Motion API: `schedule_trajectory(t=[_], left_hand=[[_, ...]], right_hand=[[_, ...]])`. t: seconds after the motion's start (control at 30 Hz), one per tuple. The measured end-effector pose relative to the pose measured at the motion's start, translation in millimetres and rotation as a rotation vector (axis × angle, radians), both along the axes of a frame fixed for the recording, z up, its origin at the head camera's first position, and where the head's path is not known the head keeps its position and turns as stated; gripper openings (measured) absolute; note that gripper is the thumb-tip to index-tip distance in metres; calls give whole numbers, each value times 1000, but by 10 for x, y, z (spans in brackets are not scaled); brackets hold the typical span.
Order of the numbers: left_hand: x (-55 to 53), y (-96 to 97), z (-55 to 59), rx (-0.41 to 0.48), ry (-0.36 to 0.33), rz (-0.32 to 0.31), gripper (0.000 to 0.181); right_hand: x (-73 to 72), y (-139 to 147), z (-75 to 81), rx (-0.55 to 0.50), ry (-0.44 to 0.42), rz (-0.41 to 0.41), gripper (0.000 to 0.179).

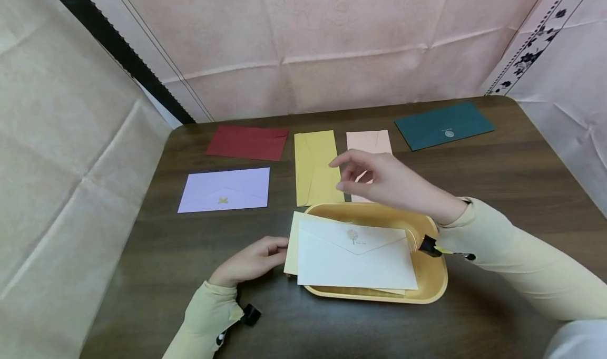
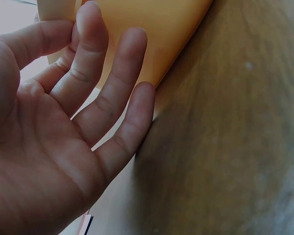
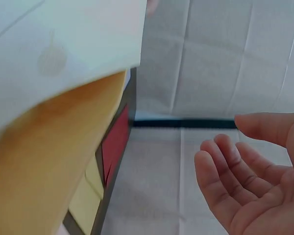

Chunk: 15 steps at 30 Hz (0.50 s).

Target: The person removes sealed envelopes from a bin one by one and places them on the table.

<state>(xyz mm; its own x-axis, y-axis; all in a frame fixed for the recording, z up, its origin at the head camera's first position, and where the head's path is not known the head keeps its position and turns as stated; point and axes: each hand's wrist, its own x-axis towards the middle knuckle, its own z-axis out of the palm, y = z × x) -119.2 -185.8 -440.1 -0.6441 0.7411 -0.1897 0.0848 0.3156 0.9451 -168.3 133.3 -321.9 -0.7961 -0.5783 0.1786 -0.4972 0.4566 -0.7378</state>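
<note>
In the head view my left hand (image 1: 253, 261) is at the left edge of a cream envelope (image 1: 291, 243), whose edge its thumb and index finger pinch; the other fingers (image 2: 130, 54) spread loosely beside the tray. On that envelope lies a white envelope (image 1: 355, 264) with a small tree print. Both rest across a yellow tray (image 1: 438, 288), sticking out past its left rim. My right hand (image 1: 374, 174) hovers above a pink envelope (image 1: 370, 139), fingers loosely bent and holding nothing. Its fingertips overlap the right edge of a yellow envelope (image 1: 313, 172).
Red (image 1: 248, 143) and lavender (image 1: 225, 190) envelopes lie at the left of the brown wooden table (image 1: 237, 338). A dark teal envelope (image 1: 446, 126) lies at the back right. Pale cloth (image 1: 332, 48) hangs behind the table and at both sides.
</note>
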Motion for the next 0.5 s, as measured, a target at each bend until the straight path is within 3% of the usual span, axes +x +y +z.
schedule_trajectory(t=[0.3,0.5], left_hand=[[-13,7,-6,6,10,-10,25],[-9,-1,-16,11,-8,-7,27]], right_hand=[[56,-228,-12,10,-51,108,36],[93,-383,-77,79,-89,185,34]])
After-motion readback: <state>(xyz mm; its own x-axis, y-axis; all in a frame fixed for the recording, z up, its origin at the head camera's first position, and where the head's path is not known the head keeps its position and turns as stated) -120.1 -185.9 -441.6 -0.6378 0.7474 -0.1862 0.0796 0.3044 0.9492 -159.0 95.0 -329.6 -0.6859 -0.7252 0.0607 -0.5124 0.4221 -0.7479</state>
